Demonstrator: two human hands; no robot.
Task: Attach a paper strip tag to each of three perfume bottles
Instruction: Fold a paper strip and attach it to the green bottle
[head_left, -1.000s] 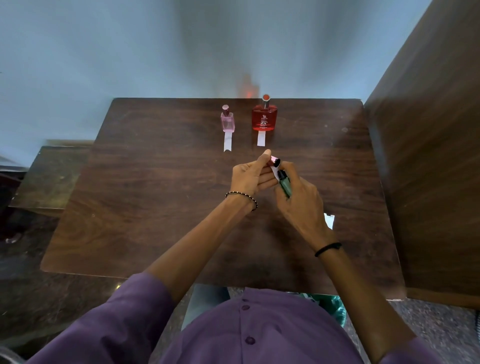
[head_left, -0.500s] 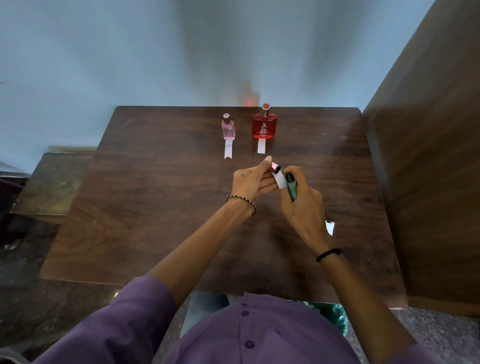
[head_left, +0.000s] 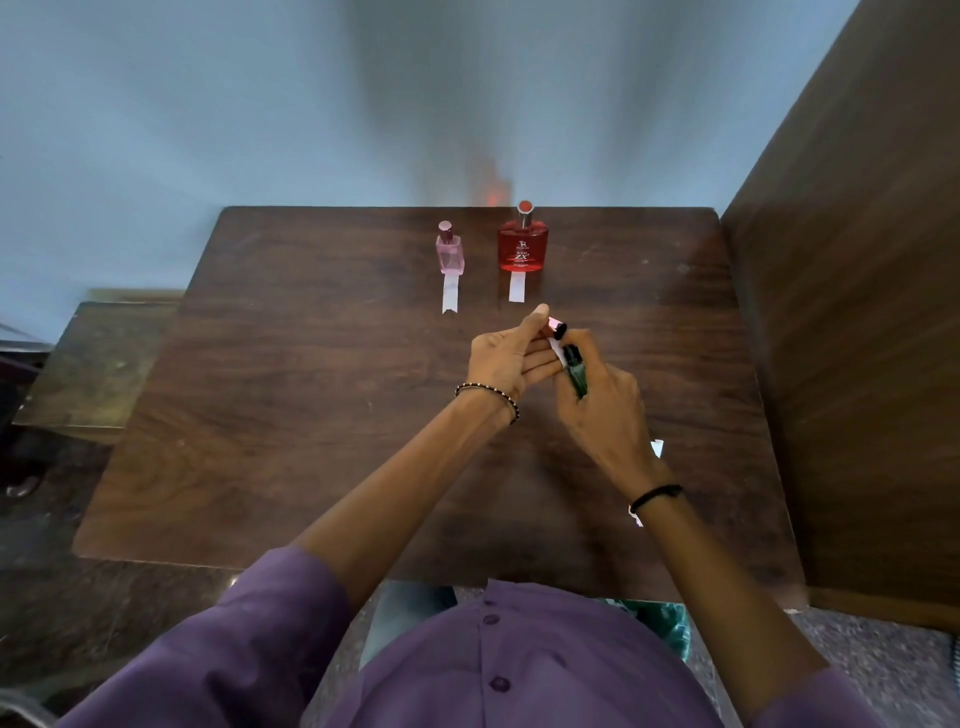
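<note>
**Third bottle in hand, tag at the neck: handling notes**

Location: the green bottle (head_left: 575, 370) is held off the table (head_left: 311, 415), near its middle, between your two hands. The pink bottle (head_left: 450, 253) and red bottle (head_left: 522, 248) stand upright at the far edge. Each has a white strip lying flat in front of it.

Grip: your right hand (head_left: 602, 410) is curled round the lower body of the green bottle. Your left hand (head_left: 506, 358) pinches the top end between thumb and forefinger, beside the pinkish cap (head_left: 556, 327). Whether those pads bear on the cap or on the paper cannot be told. The paper strip (head_left: 557, 349) sits at the neck, between cap and body.

Handling, as judged:
- The bottle is slim, light and rigid. It looks like smooth glass, so it is likely slippery and breakable if dropped.
- Hold it by the body, low down, as your right hand does, and leave the neck free for the tag.
- The strip is thin and limp. It will crease or tear if pulled hard, so work it with fingertips close to the neck.

A small paper scrap (head_left: 657, 448) lies beside your right wrist.
</note>
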